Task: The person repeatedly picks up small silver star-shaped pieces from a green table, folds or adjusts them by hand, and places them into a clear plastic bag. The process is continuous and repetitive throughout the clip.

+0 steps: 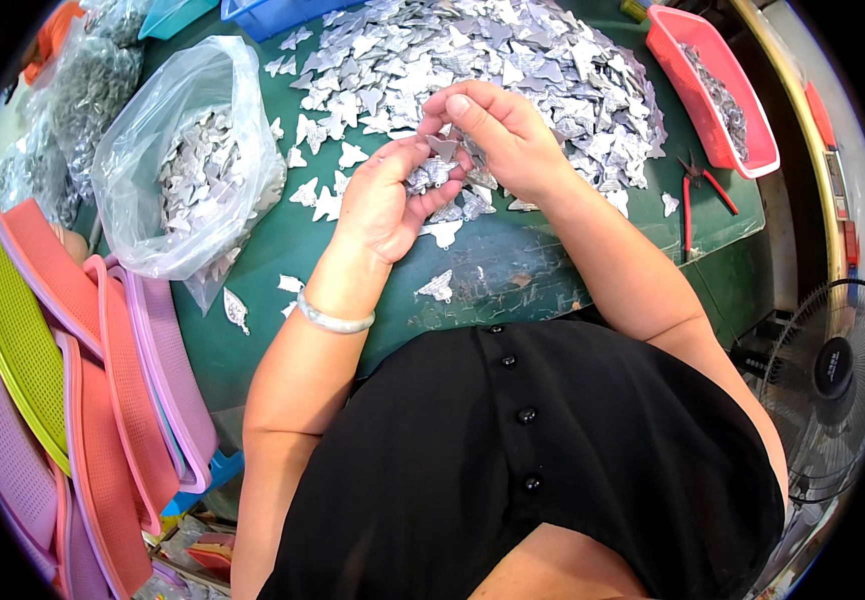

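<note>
A clear plastic bag [238, 75] containing silver pieces stands on the green bench [543, 285]. To its right, the left hand [381, 205], palm up, cups several silver butterfly-shaped pieces [431, 176]. The main pile [483, 50] lies just beyond both hands. The right hand [521, 142] is bent beside the cupped pieces; whether it grips one cannot be determined. Red-handled pliers [689, 215] lie farther right.

Left hand [381, 205] cupping silver pieces [431, 176]; right hand [513, 135] close beside; silver pile [573, 70] beyond, on green table [528, 245].
</note>
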Action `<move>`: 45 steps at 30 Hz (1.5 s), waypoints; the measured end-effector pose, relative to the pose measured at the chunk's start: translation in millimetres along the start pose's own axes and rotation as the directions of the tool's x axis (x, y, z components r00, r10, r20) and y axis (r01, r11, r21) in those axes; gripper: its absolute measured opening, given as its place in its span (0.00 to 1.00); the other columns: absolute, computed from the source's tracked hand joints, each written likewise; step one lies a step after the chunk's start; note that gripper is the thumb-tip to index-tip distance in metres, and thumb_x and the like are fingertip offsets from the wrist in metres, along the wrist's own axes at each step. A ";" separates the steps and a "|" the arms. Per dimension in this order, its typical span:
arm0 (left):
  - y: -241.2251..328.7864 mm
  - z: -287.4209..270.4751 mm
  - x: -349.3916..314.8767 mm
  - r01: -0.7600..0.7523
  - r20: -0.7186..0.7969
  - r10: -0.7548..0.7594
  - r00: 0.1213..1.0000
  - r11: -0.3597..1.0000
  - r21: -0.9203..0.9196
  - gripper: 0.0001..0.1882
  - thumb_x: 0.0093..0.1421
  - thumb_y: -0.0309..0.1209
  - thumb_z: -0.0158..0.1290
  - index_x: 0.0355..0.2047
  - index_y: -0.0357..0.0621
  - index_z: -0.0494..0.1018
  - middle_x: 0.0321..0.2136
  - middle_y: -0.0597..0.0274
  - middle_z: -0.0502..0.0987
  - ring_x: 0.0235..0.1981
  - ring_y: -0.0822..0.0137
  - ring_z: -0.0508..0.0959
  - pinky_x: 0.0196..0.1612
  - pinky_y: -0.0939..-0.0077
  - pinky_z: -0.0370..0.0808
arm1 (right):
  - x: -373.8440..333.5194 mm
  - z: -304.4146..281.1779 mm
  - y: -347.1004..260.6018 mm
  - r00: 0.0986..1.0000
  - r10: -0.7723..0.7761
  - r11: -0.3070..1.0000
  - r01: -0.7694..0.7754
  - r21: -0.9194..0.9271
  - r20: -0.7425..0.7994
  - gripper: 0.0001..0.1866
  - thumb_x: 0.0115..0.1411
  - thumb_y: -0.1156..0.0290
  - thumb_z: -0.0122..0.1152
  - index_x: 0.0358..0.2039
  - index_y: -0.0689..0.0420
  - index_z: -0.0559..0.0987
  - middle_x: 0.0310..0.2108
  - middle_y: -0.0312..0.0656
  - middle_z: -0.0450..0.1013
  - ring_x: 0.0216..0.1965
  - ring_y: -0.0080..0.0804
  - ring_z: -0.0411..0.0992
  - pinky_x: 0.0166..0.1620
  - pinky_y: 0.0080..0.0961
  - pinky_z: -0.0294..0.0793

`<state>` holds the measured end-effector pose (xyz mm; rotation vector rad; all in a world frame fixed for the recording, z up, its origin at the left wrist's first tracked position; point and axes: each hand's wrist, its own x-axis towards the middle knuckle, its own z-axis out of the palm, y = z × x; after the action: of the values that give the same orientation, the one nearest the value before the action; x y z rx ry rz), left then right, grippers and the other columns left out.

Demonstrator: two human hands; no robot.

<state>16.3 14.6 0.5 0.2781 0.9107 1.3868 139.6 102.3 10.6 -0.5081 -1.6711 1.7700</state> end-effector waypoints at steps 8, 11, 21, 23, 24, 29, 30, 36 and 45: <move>2.2 1.3 -0.3 -0.025 0.097 0.037 0.995 0.993 -0.119 0.13 0.59 0.34 0.39 0.36 0.35 0.66 0.34 0.54 0.69 0.34 0.58 0.73 0.37 0.67 0.76 | 2.8 -4.6 -1.2 1.000 0.019 0.998 -0.020 0.060 0.011 0.18 0.62 0.63 0.39 0.41 0.64 0.70 0.33 0.43 0.71 0.21 0.20 0.62 0.25 0.17 0.65; 2.1 -0.8 -1.2 -0.003 0.071 0.013 0.997 0.990 -0.139 0.12 0.58 0.34 0.42 0.34 0.36 0.66 0.34 0.55 0.69 0.34 0.59 0.73 0.36 0.67 0.76 | 2.0 -5.8 -8.5 0.981 0.192 0.966 -0.183 0.180 -0.035 0.20 0.62 0.61 0.37 0.43 0.65 0.69 0.35 0.46 0.71 0.20 0.22 0.62 0.25 0.19 0.66; 0.8 -6.4 1.2 -0.021 0.055 0.028 0.998 0.990 -0.137 0.09 0.54 0.31 0.48 0.31 0.36 0.70 0.32 0.51 0.72 0.34 0.55 0.73 0.34 0.73 0.76 | 2.2 -7.7 -7.7 0.993 0.115 0.991 -0.117 0.067 0.041 0.26 0.63 0.53 0.33 0.49 0.64 0.63 0.36 0.45 0.70 0.27 0.23 0.65 0.29 0.22 0.69; 2.5 -3.9 -0.4 -0.025 0.114 0.034 0.993 0.996 -0.081 0.09 0.55 0.31 0.49 0.32 0.37 0.70 0.32 0.54 0.72 0.34 0.58 0.74 0.32 0.76 0.76 | 1.9 -6.5 -7.0 0.996 -0.017 0.994 0.026 -0.111 0.085 0.29 0.62 0.50 0.32 0.52 0.62 0.61 0.37 0.44 0.69 0.32 0.25 0.67 0.34 0.23 0.69; 3.5 -2.6 -1.4 -0.028 0.143 0.035 0.989 0.998 -0.053 0.10 0.55 0.31 0.50 0.33 0.38 0.70 0.32 0.56 0.73 0.34 0.60 0.74 0.32 0.78 0.76 | 1.4 -6.2 -7.2 0.993 -0.049 0.980 0.070 -0.189 0.111 0.30 0.62 0.49 0.31 0.52 0.62 0.61 0.37 0.43 0.69 0.35 0.26 0.66 0.37 0.23 0.68; 2.5 4.3 -6.7 -0.016 0.064 0.014 0.998 0.999 0.032 0.07 0.54 0.28 0.52 0.32 0.39 0.70 0.27 0.62 0.73 0.30 0.67 0.75 0.29 0.81 0.74 | -1.8 -3.3 -11.3 0.974 -0.041 0.931 0.118 -0.345 0.222 0.32 0.61 0.45 0.29 0.54 0.59 0.60 0.38 0.40 0.68 0.42 0.28 0.64 0.48 0.24 0.60; 1.6 3.6 -6.6 -0.025 0.064 0.022 0.998 0.998 0.059 0.07 0.54 0.28 0.52 0.32 0.39 0.70 0.27 0.63 0.73 0.30 0.68 0.75 0.29 0.82 0.74 | -1.6 -3.9 -10.1 0.972 -0.065 0.929 0.141 -0.343 0.225 0.32 0.61 0.45 0.30 0.54 0.59 0.60 0.38 0.40 0.68 0.42 0.28 0.64 0.48 0.24 0.60; -1.9 -3.8 -0.5 -0.032 -0.012 0.032 0.999 0.999 -0.010 0.05 0.53 0.25 0.50 0.31 0.39 0.69 0.29 0.61 0.72 0.30 0.65 0.74 0.31 0.78 0.73 | 1.4 -6.3 -6.8 0.985 -0.051 0.950 0.099 -0.298 0.165 0.33 0.61 0.44 0.30 0.53 0.59 0.61 0.37 0.39 0.68 0.35 0.24 0.64 0.40 0.20 0.63; 7.4 -9.4 0.5 -0.006 0.074 0.035 0.997 0.931 -0.365 0.08 0.48 0.25 0.45 0.30 0.35 0.67 0.33 0.48 0.69 0.37 0.48 0.72 0.43 0.58 0.73 | 1.9 -10.0 -20.9 0.987 0.108 0.991 -0.097 -0.091 0.122 0.33 0.60 0.46 0.33 0.54 0.62 0.58 0.36 0.40 0.68 0.22 0.18 0.63 0.22 0.14 0.59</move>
<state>4.4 13.5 -0.8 0.0579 0.5696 1.5231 148.9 110.6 30.2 -0.5380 -1.8443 1.8446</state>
